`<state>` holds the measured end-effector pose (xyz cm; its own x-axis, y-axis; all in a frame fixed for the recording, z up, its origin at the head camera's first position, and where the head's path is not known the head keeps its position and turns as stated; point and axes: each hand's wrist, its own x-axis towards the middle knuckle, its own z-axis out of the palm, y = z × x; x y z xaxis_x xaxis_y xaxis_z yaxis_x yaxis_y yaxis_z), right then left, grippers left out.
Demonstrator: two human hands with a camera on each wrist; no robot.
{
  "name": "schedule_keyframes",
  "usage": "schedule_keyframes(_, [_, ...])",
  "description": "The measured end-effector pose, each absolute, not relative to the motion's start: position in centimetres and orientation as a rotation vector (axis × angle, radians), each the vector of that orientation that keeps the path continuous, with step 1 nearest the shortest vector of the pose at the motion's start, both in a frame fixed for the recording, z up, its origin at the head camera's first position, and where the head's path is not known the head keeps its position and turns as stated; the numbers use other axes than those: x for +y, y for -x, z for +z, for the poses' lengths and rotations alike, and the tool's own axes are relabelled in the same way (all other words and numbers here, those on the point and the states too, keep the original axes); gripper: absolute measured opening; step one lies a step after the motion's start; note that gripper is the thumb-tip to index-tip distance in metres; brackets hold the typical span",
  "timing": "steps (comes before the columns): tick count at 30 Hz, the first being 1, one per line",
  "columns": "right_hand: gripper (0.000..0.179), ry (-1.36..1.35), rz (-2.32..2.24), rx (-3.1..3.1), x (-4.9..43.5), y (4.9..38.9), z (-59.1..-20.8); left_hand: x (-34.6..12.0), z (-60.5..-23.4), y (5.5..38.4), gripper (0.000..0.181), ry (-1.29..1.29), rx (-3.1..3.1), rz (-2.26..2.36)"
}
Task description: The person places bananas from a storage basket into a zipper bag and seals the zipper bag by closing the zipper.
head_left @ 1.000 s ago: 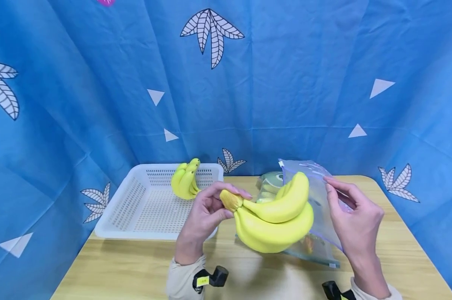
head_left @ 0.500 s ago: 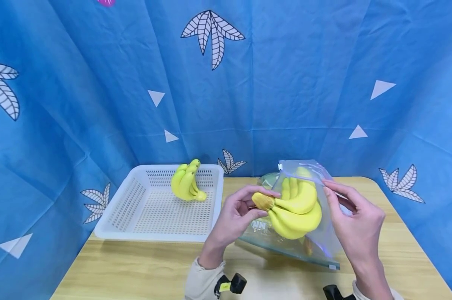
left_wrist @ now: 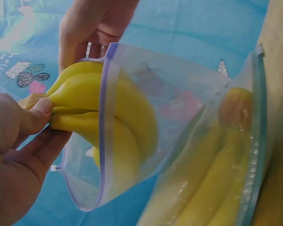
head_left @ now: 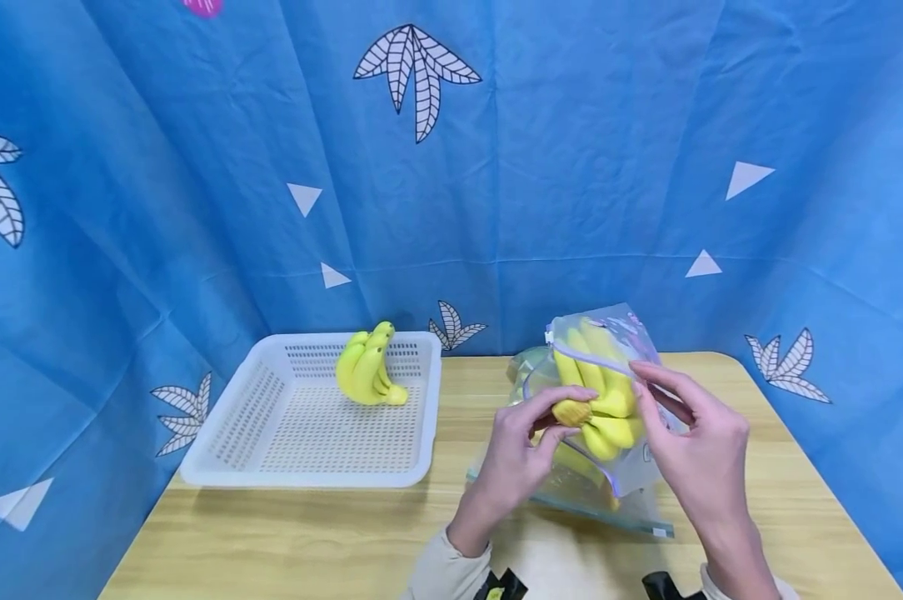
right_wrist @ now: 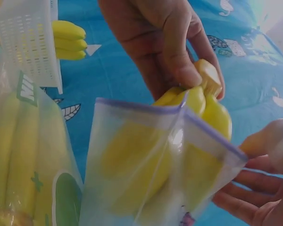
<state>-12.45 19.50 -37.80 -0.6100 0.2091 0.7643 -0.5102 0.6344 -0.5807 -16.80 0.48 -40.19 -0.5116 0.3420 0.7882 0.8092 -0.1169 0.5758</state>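
In the head view my left hand [head_left: 513, 458] pinches the stem of a yellow banana bunch [head_left: 609, 404]. Most of the bunch is inside a clear zip bag [head_left: 639, 337], its stem sticking out of the mouth. The left wrist view shows the bag's purple zip edge [left_wrist: 102, 122] lying across the bananas. My right hand [head_left: 699, 446] pinches that edge on the right side between thumb and fingers. Behind and below lies a second clear bag [left_wrist: 207, 179] with bananas in it and a green-toned zip edge.
On the left of the wooden table [head_left: 286, 542] stands a white perforated basket [head_left: 309, 481], with another banana bunch [head_left: 363, 371] leaning in its back right corner. A blue patterned cloth [head_left: 541, 167] hangs behind and at both sides.
My left hand has moved right, carrying the banana bunch from in front of the bag into its mouth. The right hand has stayed on the bag edge, shifting slightly left.
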Motion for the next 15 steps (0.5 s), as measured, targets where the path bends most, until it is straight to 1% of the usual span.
schedule_keyframes(4, [0.034,-0.181,0.935,-2.076,19.6,11.7,-37.7,1.2,-41.3,17.4,0.038,1.234,-1.769,-1.641])
schedule_keyframes(11, [0.018,-0.035,0.714,-2.278,19.4,10.1,-37.2,2.1,-42.9,18.1,0.040,1.163,-1.732,-1.586])
schedule_keyframes(15, [0.014,0.023,0.644,-2.336,19.2,9.5,-37.1,2.6,-43.3,18.1,0.043,1.134,-1.722,-1.501])
